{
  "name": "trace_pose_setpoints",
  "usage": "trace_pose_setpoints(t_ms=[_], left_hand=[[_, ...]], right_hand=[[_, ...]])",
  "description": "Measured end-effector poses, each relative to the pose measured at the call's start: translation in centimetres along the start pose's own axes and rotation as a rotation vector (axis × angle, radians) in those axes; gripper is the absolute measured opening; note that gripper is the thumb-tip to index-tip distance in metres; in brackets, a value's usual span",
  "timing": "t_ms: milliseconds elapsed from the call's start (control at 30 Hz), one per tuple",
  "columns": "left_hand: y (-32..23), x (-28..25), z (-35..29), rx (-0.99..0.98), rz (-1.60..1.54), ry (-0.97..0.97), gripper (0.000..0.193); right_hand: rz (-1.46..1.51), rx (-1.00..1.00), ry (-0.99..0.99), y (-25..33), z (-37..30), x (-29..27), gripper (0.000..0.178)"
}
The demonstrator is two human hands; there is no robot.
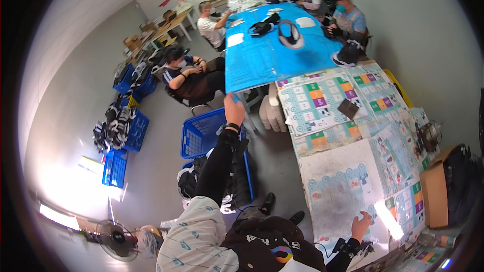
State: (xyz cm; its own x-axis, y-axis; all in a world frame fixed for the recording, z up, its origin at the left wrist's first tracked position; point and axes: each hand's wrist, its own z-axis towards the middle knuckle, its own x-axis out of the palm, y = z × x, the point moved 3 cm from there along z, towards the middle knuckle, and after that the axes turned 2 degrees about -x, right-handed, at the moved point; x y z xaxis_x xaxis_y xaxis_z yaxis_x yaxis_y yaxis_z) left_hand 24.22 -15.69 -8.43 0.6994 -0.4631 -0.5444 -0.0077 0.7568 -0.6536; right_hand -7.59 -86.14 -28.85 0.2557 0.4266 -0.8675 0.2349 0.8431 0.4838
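Note:
My left hand [233, 111] reaches forward to the near left corner of the blue table cover [252, 73]. Its fingers are closed there, with a bit of blue between them. My right hand [361, 225] is above the paper-covered worktable [330, 153], near a large smudged white sheet [338, 176]. Its fingers are curled but apart, and nothing shows in them. On the blue cover lie dark and grey shoe uppers [291, 35] and white pieces [235, 40]. A black and white shoe [348, 54] sits at its right edge.
Blue crates [201, 133] stand on the floor below my left arm, one filled with dark shoe parts. Others [136, 130] line the left side. Several co-workers [176, 70] sit around the blue table. A cardboard box [434, 191] is at the right; a fan [117, 239] at lower left.

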Motion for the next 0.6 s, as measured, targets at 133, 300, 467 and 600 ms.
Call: trace_pose_setpoints(t_ms=[133, 300, 467, 600], left_hand=[[14.6, -4.2, -3.1, -0.606, 0.617, 0.500, 0.104], [16.2, -13.2, -1.5, -0.658, 0.689, 0.321, 0.106], [20.6, -21.0, 4.1, -0.530, 0.331, 0.190, 0.089], [22.7, -25.5, 8.3, -0.450, -0.305, -0.001, 0.084]], right_hand=[[0.099, 0.201, 0.113, 5.2, 1.2, 1.6, 0.045], [0.134, 0.146, 0.098, 7.8, 0.5, 2.6, 0.046], [0.206, -0.004, 0.119, 15.3, 0.2, 4.1, 0.038], [0.322, -0.250, 0.343, 24.7, -1.7, 6.4, 0.032]])
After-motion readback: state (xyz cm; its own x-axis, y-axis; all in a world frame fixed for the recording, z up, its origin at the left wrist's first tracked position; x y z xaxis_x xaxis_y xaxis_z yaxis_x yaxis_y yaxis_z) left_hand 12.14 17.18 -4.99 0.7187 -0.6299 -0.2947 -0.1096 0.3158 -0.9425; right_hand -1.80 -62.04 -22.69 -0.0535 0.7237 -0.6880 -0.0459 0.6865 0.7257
